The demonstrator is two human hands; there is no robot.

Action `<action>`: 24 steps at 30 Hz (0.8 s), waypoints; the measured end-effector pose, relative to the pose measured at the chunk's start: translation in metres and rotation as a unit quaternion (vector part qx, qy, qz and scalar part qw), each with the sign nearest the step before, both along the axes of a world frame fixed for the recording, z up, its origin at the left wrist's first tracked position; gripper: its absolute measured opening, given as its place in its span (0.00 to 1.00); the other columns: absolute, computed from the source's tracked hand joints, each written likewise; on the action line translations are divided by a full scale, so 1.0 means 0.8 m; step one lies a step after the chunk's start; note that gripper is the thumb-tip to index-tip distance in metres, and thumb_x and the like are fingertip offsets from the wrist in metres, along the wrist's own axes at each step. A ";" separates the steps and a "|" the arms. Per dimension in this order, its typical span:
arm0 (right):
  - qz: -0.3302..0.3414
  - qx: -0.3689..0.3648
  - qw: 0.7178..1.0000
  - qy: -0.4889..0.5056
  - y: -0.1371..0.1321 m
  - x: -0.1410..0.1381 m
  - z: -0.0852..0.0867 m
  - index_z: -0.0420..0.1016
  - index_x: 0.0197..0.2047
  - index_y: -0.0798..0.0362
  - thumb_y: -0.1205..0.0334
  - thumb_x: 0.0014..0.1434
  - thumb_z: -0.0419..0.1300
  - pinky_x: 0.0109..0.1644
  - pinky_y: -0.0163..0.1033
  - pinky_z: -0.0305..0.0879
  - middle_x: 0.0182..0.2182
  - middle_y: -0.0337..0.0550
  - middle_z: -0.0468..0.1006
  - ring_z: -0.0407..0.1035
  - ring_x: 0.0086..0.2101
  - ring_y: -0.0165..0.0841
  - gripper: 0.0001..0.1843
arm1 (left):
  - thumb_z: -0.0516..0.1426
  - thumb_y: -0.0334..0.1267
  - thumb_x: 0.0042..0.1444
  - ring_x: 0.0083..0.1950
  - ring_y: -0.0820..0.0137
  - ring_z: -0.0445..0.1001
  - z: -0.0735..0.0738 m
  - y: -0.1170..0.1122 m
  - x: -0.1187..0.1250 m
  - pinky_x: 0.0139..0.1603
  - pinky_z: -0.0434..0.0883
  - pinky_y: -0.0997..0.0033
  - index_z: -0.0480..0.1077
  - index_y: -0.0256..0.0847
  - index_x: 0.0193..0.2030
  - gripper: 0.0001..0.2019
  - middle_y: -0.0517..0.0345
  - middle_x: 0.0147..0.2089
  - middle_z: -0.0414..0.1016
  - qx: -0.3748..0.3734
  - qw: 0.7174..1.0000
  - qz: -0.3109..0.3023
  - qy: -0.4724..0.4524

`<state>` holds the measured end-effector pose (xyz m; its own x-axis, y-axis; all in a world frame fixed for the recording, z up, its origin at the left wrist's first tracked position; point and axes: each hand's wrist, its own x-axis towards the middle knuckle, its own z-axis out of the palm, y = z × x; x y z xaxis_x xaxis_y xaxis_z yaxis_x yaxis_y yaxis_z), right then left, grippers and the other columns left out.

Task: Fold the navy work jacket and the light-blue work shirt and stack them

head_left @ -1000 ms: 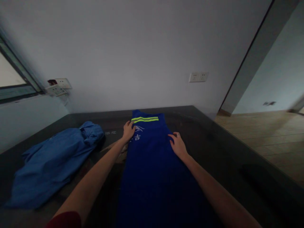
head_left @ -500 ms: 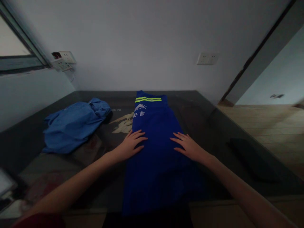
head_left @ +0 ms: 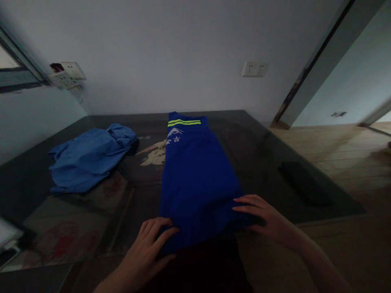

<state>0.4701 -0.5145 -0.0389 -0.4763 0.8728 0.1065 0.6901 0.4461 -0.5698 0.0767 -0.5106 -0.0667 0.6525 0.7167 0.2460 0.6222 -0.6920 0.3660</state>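
A deep-blue work jacket [head_left: 195,171], folded into a long strip, lies on the dark table. Two yellow-green stripes, a white mountain logo and white characters show at its far end. At its near left corner is my left hand [head_left: 152,240], fingers curled over the cloth and thumb below the edge. My right hand [head_left: 259,213] is at the near right corner, its fingertips on top of the cloth and its thumb lower, by the edge. The near hem hangs around the table's front edge between them.
A crumpled lighter-blue garment [head_left: 91,156] lies on the table [head_left: 143,191] to the left. At the right is a flat black object [head_left: 305,183]. A whitish device [head_left: 9,240] sits at the near left edge. The wall [head_left: 165,57] with sockets [head_left: 255,69] stands behind.
Both hands have moved from the middle of the jacket toward me, to its near corners. Their fingers, flat before, now bend around the near edge. The view has shifted slightly.
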 end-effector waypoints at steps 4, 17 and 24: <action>-0.028 0.048 0.998 0.026 0.007 -0.005 0.004 0.76 0.50 0.43 0.79 0.54 0.51 0.58 0.49 0.64 0.51 0.40 0.76 0.67 0.52 0.35 0.28 | 0.50 0.21 0.48 0.54 0.63 0.69 0.007 0.010 0.002 0.54 0.70 0.60 0.67 0.47 0.54 0.26 0.53 0.53 0.69 -0.047 0.999 -0.010 -0.022; 0.052 -0.065 0.996 0.030 0.029 -0.014 0.089 0.74 0.54 0.46 0.59 0.66 0.53 0.56 0.42 0.64 0.50 0.41 0.77 0.70 0.50 0.33 0.16 | 0.50 0.29 0.47 0.53 0.61 0.72 0.088 0.033 -0.033 0.56 0.70 0.60 0.73 0.49 0.46 0.21 0.58 0.51 0.74 -0.118 0.988 0.086 -0.056; 0.062 -0.132 0.989 0.007 0.036 -0.012 0.050 0.76 0.51 0.50 0.52 0.66 0.52 0.54 0.44 0.65 0.46 0.46 0.78 0.70 0.48 0.35 0.18 | 0.49 0.27 0.44 0.55 0.61 0.70 0.056 0.031 -0.020 0.58 0.68 0.56 0.73 0.47 0.48 0.25 0.55 0.53 0.72 -0.195 0.979 0.067 0.007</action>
